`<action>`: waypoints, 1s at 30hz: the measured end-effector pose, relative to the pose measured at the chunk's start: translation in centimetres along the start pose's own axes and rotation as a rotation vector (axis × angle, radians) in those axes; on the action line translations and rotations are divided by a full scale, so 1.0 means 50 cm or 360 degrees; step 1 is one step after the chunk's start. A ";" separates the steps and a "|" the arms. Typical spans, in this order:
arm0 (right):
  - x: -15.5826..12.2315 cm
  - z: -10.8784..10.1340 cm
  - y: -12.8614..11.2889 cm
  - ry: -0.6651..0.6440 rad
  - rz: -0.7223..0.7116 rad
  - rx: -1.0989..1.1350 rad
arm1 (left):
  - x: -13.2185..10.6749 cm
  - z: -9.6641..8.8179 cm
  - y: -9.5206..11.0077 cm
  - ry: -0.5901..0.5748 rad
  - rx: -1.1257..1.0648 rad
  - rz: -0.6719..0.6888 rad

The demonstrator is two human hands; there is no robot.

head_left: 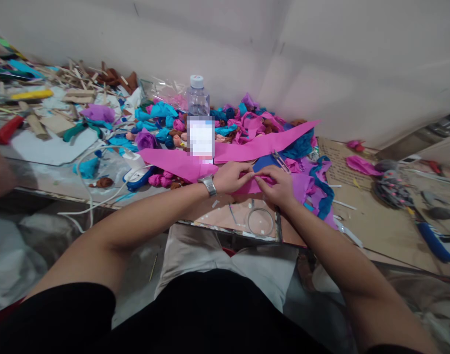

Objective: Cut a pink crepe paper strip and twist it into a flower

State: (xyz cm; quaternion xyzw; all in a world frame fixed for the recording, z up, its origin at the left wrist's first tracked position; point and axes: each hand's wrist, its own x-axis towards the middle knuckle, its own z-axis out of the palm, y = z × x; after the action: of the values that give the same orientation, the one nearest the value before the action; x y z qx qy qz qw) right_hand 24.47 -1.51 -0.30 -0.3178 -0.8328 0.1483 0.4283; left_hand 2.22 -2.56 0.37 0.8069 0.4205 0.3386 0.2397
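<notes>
Two bare hands meet at the front of a crowded tabletop [217, 211], working thin pink paper [173, 164]. The left hand [230, 177], with a watch [209, 186] at its wrist, and the right hand [277, 187] are nearly fingertip to fingertip, thumb and fingers of each closed on the paper; the exact pinch is partly hidden by the fingers.

The likeliest trouble is a tear or an unwanted crease: the paper looks soft and thin, and uneven pulling between two such close grips could split it. A long loose length could also snag. One runs left from beside the left wrist towards a power strip [138, 174] and its white cable [88, 196]; another rises to the right, behind the hands. Whether both join the pinched part is unclear. A phone [202, 140] stands or lies where these lengths come close, so a sharp tug might shift it, and the bottle [198, 98] just behind it might be knocked. A small metal tool [281, 161] lies just beyond the right hand, where its edges could catch the paper.

The pinched part of the paper is directly between the two hands, touching both sets of fingertips, with some showing just below the left fingers. Purple paper [302, 187] lies just right of the right hand.
</notes>
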 end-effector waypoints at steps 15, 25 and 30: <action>0.003 -0.002 0.000 0.0006 -0.0138 -0.0021 | 0.001 0.001 -0.002 -0.0019 -0.0029 0.0037; 0.001 0.005 0.009 -0.0025 -0.0037 -0.0011 | -0.002 0.006 0.006 0.0027 0.0116 0.0047; 0.001 0.008 0.010 -0.0016 0.0003 -0.0007 | -0.002 0.010 0.005 0.0030 0.0223 0.0043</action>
State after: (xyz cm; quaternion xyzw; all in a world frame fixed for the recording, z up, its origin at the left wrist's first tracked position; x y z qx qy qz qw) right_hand 24.34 -1.07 -0.76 -0.3187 -0.8350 0.1484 0.4233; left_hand 2.65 -2.82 0.17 0.8240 0.4345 0.3192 0.1741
